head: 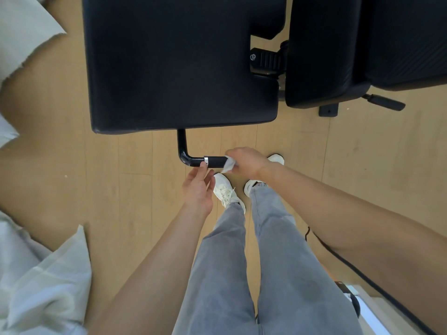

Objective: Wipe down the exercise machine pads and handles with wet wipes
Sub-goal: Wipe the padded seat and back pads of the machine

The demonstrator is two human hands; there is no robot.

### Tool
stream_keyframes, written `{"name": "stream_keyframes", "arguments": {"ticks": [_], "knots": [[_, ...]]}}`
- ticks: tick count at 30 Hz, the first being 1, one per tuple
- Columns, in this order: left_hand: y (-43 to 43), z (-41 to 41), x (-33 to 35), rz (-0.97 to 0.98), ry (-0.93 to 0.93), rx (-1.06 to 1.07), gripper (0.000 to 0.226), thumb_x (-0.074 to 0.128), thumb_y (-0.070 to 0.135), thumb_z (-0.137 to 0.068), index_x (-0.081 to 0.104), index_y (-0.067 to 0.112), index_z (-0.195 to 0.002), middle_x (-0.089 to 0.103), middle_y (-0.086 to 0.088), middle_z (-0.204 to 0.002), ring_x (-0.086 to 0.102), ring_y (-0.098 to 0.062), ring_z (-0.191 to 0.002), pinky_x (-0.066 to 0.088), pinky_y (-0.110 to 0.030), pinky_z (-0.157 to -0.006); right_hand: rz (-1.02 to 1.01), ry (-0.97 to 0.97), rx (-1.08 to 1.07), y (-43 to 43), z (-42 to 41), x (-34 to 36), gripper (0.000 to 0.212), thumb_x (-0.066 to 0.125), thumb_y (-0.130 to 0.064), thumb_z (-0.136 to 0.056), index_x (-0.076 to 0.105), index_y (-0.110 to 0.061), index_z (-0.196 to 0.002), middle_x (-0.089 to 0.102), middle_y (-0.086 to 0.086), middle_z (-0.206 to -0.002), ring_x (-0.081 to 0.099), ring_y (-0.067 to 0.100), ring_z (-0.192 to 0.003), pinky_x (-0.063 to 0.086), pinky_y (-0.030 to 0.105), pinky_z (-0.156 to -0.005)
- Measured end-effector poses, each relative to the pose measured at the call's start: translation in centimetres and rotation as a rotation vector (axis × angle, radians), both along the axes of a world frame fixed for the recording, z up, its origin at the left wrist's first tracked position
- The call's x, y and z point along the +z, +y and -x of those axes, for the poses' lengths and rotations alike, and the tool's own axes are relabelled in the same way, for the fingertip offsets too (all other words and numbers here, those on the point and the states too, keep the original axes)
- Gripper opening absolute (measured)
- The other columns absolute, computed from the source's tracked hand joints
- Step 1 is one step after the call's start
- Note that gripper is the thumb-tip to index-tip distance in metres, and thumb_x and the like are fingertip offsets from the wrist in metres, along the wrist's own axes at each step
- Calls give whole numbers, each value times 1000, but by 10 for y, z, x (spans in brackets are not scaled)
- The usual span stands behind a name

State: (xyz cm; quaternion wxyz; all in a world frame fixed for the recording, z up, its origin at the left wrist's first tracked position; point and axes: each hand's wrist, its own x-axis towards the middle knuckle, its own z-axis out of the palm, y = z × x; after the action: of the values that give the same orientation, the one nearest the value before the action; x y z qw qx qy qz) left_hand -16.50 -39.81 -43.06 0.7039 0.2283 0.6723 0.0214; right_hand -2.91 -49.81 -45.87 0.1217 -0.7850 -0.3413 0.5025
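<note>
Readable text: none could be made out anywhere in view.
Round mark: a small pale ring-shaped emblem (252, 57) stood on a black ribbed part (266, 59) just right of the large black pad (179, 64), in the notch of its right edge.
Legibility of the mark: it was too small to tell as a letter, a number or a brand.
</note>
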Motion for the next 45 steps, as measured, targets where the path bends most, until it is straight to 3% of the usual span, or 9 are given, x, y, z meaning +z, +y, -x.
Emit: {"name": "stream_keyframes", "arguments": {"ticks": [6, 14, 21, 25, 30, 34, 39, 42, 45], "knots": [[6, 3, 1, -54, 23, -142, 20, 70, 25, -98, 69, 12, -113, 74, 2, -103, 70, -10, -89, 54, -24, -83, -194, 15, -77, 29, 25, 2, 16, 62, -22, -95, 64, -20, -110, 68, 2, -104, 62, 25, -91, 52, 40, -77], [13, 4, 5, -85, 91, -239, 17, 74, 26, -95, 68, 16, -106, 73, 4, -103, 72, -12, -98, 55, -26, -83, 108, -170, -14, -41, 1, -15, 31, 58, -20, -97, 58, -19, -128, 65, 2, -122, 60, 27, -111, 39, 37, -89], [16, 1, 12, -119, 115, -342, 25, 68, 26, -99, 66, 10, -118, 74, 0, -108, 71, -9, -92, 54, -24, -79, -85, -155, -7, 19, 27, -4, 27, 59, -23, -97, 57, -23, -124, 64, 1, -113, 59, 25, -105, 36, 41, -93], [22, -2, 21, -155, 145, -435, 12, 66, 21, -100, 68, 12, -106, 72, 0, -98, 68, -10, -85, 52, -21, -74, -140, -119, -28, 27, 30, 4, 31, 59, -20, -98, 57, -25, -128, 64, 0, -114, 58, 23, -105, 38, 41, -94], [34, -2, 39, -178, 219, -566, 6, 68, 20, -96, 69, 16, -92, 74, -3, -94, 68, -17, -84, 53, -27, -77, 122, -155, -31, -25, 1, 6, 32, 53, -15, -98, 63, -24, -128, 68, 2, -114, 63, 25, -102, 50, 39, -91], [41, -20, 62, -277, 191, -668, 9, 65, 13, -93, 73, 15, -90, 74, -3, -92, 67, -17, -83, 52, -25, -73, 199, -102, -237, -40, -30, 19, 25, 52, -10, -97, 70, -18, -110, 70, 5, -97, 66, 25, -84, 57, 35, -74], [50, -86, 84, -381, 132, -767, 10, 65, 14, -90, 74, 16, -94, 73, 3, -92, 68, -17, -89, 56, -38, -91, -94, 161, -747, -11, -64, 54, 25, 62, -12, -93, 61, -29, -112, 67, 2, -102, 68, 24, -87, 53, 28, -55], [59, -141, 93, -518, 120, -821, 12, 65, 20, -92, 75, 24, -98, 73, 10, -96, 68, -11, -96, 56, -31, -89, -264, 246, -937, 18, -102, 81, 31, 73, -16, -88, 62, -29, -114, 66, -1, -106, 68, 17, -94, 56, 18, -64], [73, -192, 98, -662, 154, -880, 15, 64, 27, -93, 73, 29, -105, 72, 14, -99, 67, -9, -96, 55, -31, -87, -413, 411, -1033, 40, -149, 103, 42, 76, -11, -88, 60, -26, -123, 64, 1, -113, 67, 18, -102, 64, 32, -76]]}}
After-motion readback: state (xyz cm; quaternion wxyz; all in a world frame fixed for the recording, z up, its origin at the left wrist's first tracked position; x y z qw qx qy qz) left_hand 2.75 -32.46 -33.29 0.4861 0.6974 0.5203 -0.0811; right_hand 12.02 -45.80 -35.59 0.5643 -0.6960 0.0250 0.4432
